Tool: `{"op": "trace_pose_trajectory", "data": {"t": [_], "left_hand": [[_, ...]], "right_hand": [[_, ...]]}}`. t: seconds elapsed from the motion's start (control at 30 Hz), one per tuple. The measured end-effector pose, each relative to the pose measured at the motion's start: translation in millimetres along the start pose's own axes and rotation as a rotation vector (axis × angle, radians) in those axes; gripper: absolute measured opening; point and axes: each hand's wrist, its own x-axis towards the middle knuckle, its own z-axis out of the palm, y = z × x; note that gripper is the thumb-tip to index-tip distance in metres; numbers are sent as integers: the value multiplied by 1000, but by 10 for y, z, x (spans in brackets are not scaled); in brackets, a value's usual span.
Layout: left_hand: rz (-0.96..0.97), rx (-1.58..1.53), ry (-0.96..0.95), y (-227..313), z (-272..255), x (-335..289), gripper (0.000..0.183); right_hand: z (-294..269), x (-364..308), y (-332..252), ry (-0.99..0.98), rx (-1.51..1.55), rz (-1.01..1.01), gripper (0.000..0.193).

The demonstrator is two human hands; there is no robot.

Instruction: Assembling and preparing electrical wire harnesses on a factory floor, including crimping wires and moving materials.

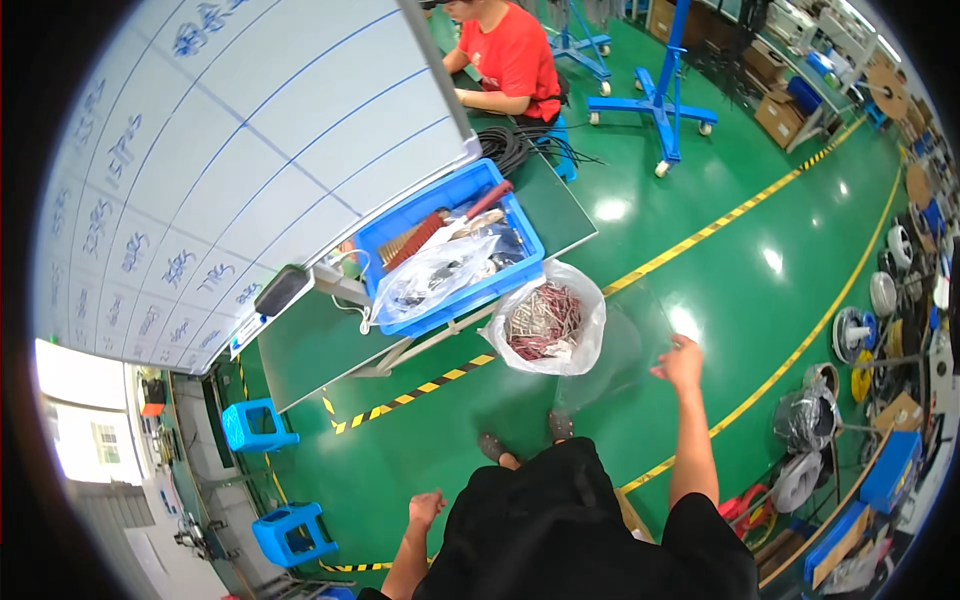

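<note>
My right hand point(682, 362) is stretched forward to the right, its fingers pinched on the edge of a clear plastic bag point(622, 352). The see-through film spreads from that hand toward a white bag point(590, 352) of short red and pale pieces point(543, 318), too small to tell exactly. This white bag stands open at the table's near edge. Low beside my body, my left hand point(427, 508) is curled closed, with nothing visible in it. Past the white bag is a blue bin point(530, 218) holding a red-handled brush point(490, 200) and a crumpled clear bag point(440, 272).
A whiteboard point(270, 130) stands over the green table point(300, 350). Beyond it sits a person in red point(510, 60) near coiled black cable point(500, 150). Blue stools point(258, 427) are at left, a wheeled blue stand point(655, 105) ahead, and shelves with spools point(850, 335) at right.
</note>
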Motion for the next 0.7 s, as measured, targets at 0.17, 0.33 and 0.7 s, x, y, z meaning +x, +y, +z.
{"op": "trace_pose_trajectory", "data": {"t": [0.17, 0.33, 0.7], "left_hand": [[-29, -227, 85, -506, 43, -196, 21], [-122, -391, 122, -1088, -72, -103, 17], [117, -605, 21, -3587, -479, -212, 8]], "right_hand": [[-756, -200, 442, -79, 300, 225, 42], [-1228, -582, 1392, -247, 449, 470, 38], [1077, -2508, 2164, -1268, 814, 998, 58]]}}
